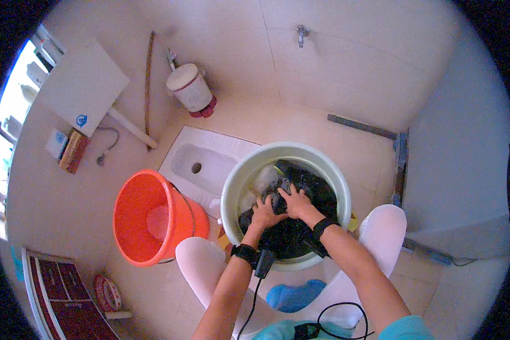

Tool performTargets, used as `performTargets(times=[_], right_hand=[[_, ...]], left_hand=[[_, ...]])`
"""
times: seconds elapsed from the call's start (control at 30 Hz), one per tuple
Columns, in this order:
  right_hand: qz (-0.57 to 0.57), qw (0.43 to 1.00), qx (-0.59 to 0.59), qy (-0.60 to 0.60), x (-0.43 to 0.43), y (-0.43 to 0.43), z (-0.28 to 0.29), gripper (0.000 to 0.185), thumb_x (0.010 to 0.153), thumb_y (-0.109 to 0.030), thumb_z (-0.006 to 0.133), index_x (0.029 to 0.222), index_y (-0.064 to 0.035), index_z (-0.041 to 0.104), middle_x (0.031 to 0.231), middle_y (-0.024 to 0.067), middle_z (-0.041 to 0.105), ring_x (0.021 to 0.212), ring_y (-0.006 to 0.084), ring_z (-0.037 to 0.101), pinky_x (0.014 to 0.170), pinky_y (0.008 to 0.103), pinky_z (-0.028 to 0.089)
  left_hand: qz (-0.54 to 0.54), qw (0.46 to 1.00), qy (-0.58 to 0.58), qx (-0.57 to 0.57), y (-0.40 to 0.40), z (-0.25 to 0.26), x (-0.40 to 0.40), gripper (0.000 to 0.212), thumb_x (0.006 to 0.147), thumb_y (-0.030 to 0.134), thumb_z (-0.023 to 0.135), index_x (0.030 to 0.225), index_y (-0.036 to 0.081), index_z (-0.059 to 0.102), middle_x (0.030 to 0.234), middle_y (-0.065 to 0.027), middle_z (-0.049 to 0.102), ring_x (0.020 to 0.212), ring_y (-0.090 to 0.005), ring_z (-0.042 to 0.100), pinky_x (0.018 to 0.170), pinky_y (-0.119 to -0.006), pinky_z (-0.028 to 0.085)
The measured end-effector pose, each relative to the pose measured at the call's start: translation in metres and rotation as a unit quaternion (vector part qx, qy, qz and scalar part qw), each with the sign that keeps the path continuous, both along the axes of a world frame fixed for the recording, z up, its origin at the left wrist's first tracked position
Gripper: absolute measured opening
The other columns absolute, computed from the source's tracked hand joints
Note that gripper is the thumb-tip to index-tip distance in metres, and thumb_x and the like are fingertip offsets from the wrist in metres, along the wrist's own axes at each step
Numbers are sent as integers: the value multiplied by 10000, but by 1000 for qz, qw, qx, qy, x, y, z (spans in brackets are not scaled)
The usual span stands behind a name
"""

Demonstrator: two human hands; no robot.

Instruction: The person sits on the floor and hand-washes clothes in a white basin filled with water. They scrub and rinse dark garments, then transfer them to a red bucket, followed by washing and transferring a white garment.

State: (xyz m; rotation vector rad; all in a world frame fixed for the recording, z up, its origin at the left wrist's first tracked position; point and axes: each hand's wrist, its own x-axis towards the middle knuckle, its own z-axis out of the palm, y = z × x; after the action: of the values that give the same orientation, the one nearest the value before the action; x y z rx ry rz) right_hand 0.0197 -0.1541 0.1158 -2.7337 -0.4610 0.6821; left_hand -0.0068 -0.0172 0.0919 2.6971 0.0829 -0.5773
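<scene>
A pale green plastic tub (285, 148) stands on the floor between my knees, holding dark wet cloth (276, 236) and some water. My left hand (265, 214) and my right hand (296, 203) are inside it, close together. Both press their fingers, curved and spread, into a bunched dark grey piece of cloth (277, 199); the fingertips are partly sunk in its folds. Beside them, at the tub's upper left, a pale patch (267, 178) shows, which may be suds or light cloth. Black straps circle both wrists, and a cable runs from the left one.
An orange bucket (142, 216) stands left of the tub. Behind are a squat toilet (204, 163) and a lidded white bin (191, 87). A tap (301, 36) juts from the wall. A dark rail (401, 165) edges the right side; a blue slipper (295, 295) lies below the tub.
</scene>
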Motion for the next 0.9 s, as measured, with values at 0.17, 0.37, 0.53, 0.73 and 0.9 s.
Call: performTargets(times=[0.17,0.37,0.53,0.73,0.9], right_hand=[[-13,999,-12,35,15,3,-37,704,682,-173,609,1283,-170,242,1304,157,250,1110,428,329,890,458,343],[0,999,6,-40,22,2,-53,568,667,-165,606,1181,-83,378,1151,169,441,1057,334,426,868,431,367],[-25,997,72,23,29,-8,-28,299,632,-182,613,888,-37,563,954,165,526,897,297,504,756,363,425],[-134,920,368,6,22,-10,41,168,578,-160,620,622,-31,523,544,77,501,561,172,506,576,289,424],[-53,875,470,-98,-21,23,88,219,631,-98,562,838,-52,505,782,112,554,787,231,547,723,316,423]], left_hand=[[-76,995,-66,11,-1,-45,10,954,592,474,656,1290,44,166,1305,-254,149,1154,-443,259,928,-471,288],[-24,996,16,-83,-1,-44,12,762,649,365,643,1243,48,287,1246,-254,304,1052,-378,429,872,-420,367],[98,955,-44,-277,15,-4,10,453,697,271,617,1054,17,500,942,-182,566,879,-311,545,780,-376,417],[347,555,68,-753,31,47,-2,378,801,357,496,990,30,523,940,-100,571,827,-235,555,746,-347,443],[328,469,57,-818,17,62,-8,490,805,511,408,958,63,533,927,-80,568,837,-218,550,757,-361,445]])
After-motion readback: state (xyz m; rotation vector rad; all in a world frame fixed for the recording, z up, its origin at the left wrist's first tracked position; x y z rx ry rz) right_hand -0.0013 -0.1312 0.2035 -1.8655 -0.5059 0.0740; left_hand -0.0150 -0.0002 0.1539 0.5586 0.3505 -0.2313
